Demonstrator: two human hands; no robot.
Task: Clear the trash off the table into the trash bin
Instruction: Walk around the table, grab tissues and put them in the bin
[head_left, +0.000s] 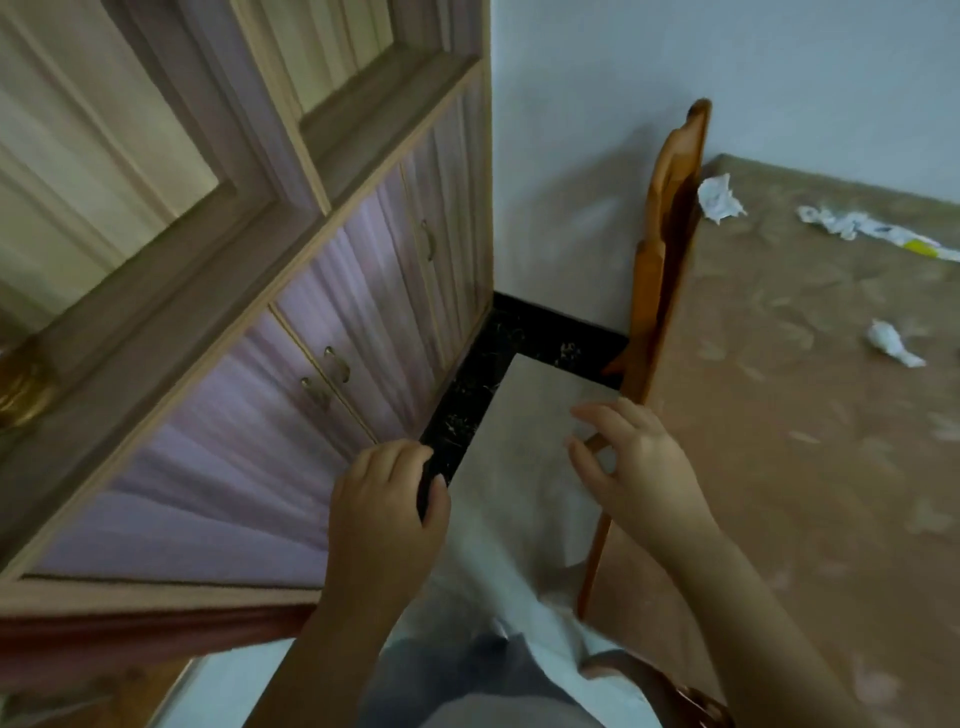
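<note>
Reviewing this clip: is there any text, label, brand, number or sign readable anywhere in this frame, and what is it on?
None can be read.
Flattened wrapper at the far right of the table: blue and yellow print shows, too blurred to read.
Crumpled paper and the small white wad: no lettering visible.
Cabinet, wall and chair: no labels or signs.

Home room: wooden cabinet (332, 291), tablecloth (810, 415).
</note>
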